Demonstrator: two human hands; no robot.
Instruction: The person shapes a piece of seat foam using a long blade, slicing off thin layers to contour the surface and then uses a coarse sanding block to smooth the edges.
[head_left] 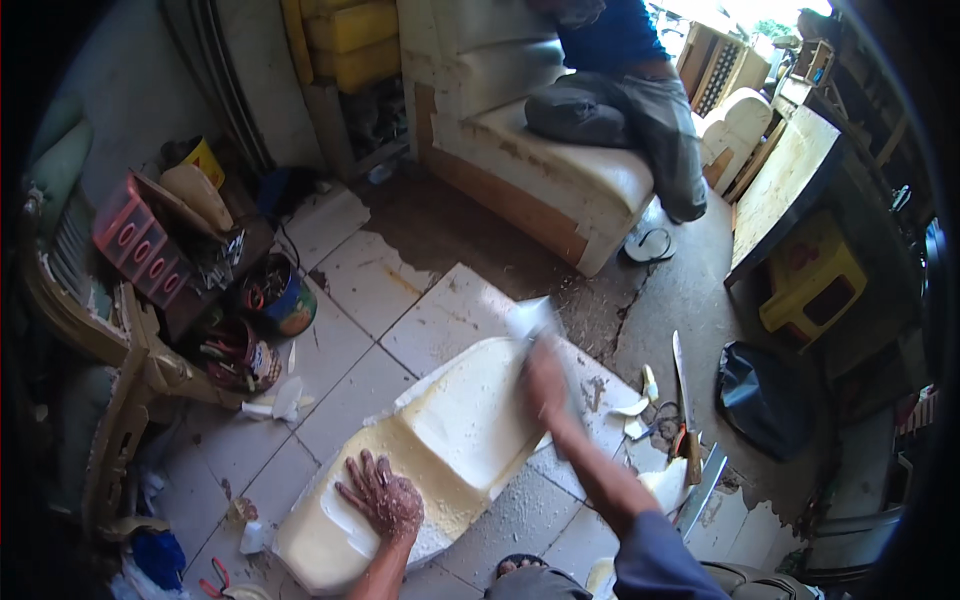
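Observation:
A long pale-yellow foam seat [480, 425], shaped like a motorcycle seat, lies slantwise on the tiled floor before me. White crumbs speckle its top, thickest around the step in its middle. My left hand [385, 497], dusted with crumbs, presses flat on the nearer left part with fingers spread. Over the far right end is my right hand [545, 385], smeared by motion. It is closed around a pale, flat-looking thing [532, 318], too blurred to name. Right of the foam lie a long knife [684, 385] and a metal blade [702, 490].
Foam scraps [665, 487] lie beside the knife. A black bag [765, 400] rests further right, near a yellow plastic stool [815, 280]. Tool-filled tubs [278, 295] and a wooden chair frame [140, 350] stand at left. Another person [620, 100] sits on a worn sofa [540, 190].

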